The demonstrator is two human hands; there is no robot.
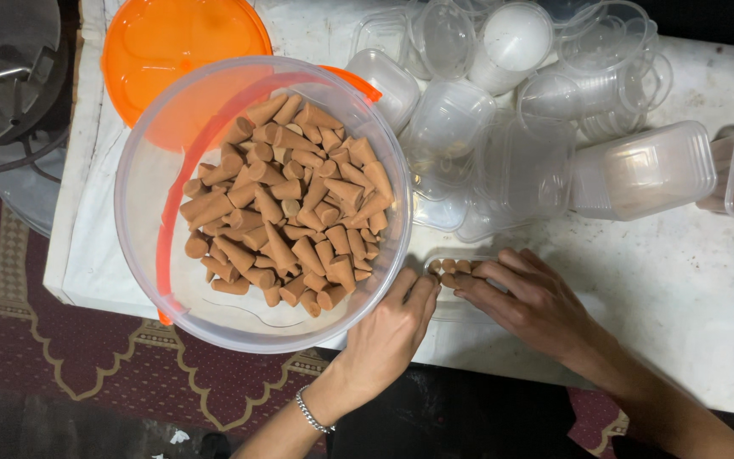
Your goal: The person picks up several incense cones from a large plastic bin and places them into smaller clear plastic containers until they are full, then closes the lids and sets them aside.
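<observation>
Head view: my left hand (388,336) and right hand (530,299) rested with loosely extended fingers, gripping nothing, on a small clear plastic box (450,270) holding few brown clay-coloured cones. I judged filling barely begun: the large clear round tub (142,195) remained well stocked. My fingers hid most of the box.

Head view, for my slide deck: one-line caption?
Both hands arrange brown cones in a small clear box beside a cone-filled tub.
</observation>
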